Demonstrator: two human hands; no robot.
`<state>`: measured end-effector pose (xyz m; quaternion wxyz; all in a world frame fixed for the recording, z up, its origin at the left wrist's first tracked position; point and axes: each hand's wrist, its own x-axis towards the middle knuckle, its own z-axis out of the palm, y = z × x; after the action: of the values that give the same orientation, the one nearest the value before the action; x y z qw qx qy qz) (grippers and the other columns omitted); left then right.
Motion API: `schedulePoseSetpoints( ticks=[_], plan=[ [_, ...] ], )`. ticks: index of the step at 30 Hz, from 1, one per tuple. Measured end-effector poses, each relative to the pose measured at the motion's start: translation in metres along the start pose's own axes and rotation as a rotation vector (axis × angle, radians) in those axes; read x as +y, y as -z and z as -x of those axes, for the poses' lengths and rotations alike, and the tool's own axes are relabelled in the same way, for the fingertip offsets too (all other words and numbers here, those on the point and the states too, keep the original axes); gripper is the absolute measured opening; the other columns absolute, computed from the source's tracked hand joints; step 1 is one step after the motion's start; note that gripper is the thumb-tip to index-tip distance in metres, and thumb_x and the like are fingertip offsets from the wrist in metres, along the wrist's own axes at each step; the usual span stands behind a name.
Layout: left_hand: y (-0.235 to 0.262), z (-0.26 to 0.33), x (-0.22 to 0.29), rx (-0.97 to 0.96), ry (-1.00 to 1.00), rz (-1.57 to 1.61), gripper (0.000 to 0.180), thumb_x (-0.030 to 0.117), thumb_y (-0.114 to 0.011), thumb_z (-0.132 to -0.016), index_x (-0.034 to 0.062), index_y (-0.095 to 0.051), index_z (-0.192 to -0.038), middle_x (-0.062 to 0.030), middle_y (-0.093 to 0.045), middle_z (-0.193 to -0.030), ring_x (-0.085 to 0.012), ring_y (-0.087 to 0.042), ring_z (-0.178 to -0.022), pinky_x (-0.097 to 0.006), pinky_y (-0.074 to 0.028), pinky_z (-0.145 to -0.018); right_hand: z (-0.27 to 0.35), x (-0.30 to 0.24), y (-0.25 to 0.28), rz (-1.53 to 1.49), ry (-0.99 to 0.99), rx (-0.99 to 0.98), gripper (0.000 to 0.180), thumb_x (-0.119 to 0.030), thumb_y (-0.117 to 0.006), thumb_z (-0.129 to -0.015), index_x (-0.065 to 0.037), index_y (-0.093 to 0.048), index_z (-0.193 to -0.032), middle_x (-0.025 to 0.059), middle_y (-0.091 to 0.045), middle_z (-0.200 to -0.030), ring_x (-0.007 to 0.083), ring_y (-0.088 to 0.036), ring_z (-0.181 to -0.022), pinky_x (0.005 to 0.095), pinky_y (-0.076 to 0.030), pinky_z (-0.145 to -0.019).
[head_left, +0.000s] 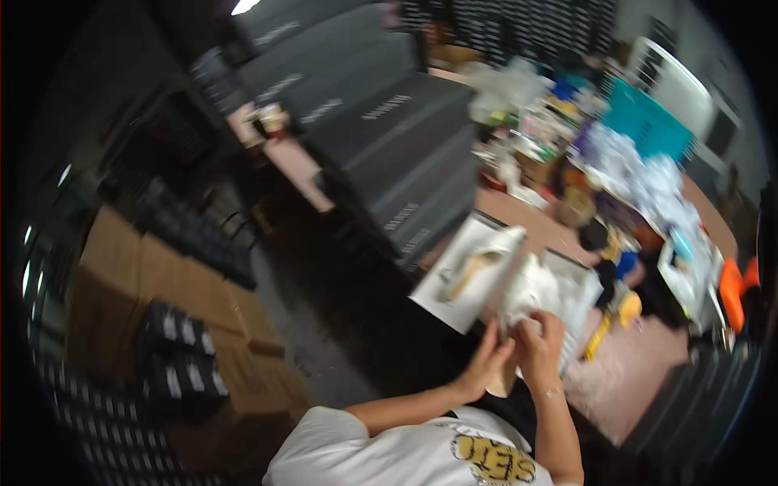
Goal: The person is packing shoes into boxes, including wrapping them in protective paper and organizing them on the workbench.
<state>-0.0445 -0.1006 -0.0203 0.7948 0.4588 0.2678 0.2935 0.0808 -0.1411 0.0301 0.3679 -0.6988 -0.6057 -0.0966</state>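
Note:
My left hand [484, 368] and my right hand [541, 350] are close together in front of my body. Between them is a slim beige item [501, 382], seemingly a shoe, mostly hidden by the fingers. My left hand closes around its side. The bent fingers of my right hand are at its top, against crumpled white tissue paper [531, 292]. Just beyond, a second beige shoe-like item [472, 274] lies with white paper in a shallow white box part [442, 301]. Beside it, an open box [577, 296] holds more white paper. Blur hides fine detail.
Tall stacks of dark boxes [389, 130] rise ahead. The pinkish table [624, 389] carries a jumble of bags, a yellow tool [598, 338] and an orange object [731, 292] at right. Brown cartons [174, 279] stand on the left, with dark floor [340, 316] between.

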Motion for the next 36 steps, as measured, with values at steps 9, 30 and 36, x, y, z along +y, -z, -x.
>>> schedulePoseSetpoints(
  ticks=[9,30,36],
  plan=[
    [0.001,0.016,0.007,-0.065,-0.034,-0.082,0.077,0.02,-0.051,-0.099,0.0049,0.003,-0.151,-0.013,-0.016,-0.154,-0.0195,-0.02,-0.141,-0.033,-0.025,-0.112,0.001,0.002,-0.006,0.003,0.086,-0.084,0.021,-0.004,-0.066,-0.073,-0.007,-0.061,-0.093,0.0099,-0.059,-0.092,0.0275,-0.054,-0.089,0.0399,-0.04,-0.079],
    [-0.001,0.002,0.006,-0.081,-0.03,-0.036,0.084,-0.001,-0.055,-0.088,0.0015,0.001,-0.15,-0.0187,-0.023,-0.151,-0.0205,-0.034,-0.134,-0.031,-0.034,-0.106,-0.021,0.018,-0.008,0.121,0.165,-0.102,0.013,-0.009,-0.068,-0.071,-0.009,-0.059,-0.081,0.0078,-0.055,-0.083,0.0281,-0.051,-0.082,0.0408,-0.037,-0.079],
    [-0.002,0.006,-0.009,-0.04,-0.045,-0.107,0.083,-0.007,-0.051,-0.089,0.0024,0.004,-0.15,-0.0156,-0.021,-0.153,-0.0192,-0.028,-0.138,-0.033,-0.031,-0.109,-0.015,0.015,-0.017,0.092,0.075,-0.062,0.01,-0.012,-0.068,-0.073,-0.009,-0.062,-0.08,0.0069,-0.056,-0.084,0.0269,-0.051,-0.086,0.0393,-0.036,-0.077]
  ],
)
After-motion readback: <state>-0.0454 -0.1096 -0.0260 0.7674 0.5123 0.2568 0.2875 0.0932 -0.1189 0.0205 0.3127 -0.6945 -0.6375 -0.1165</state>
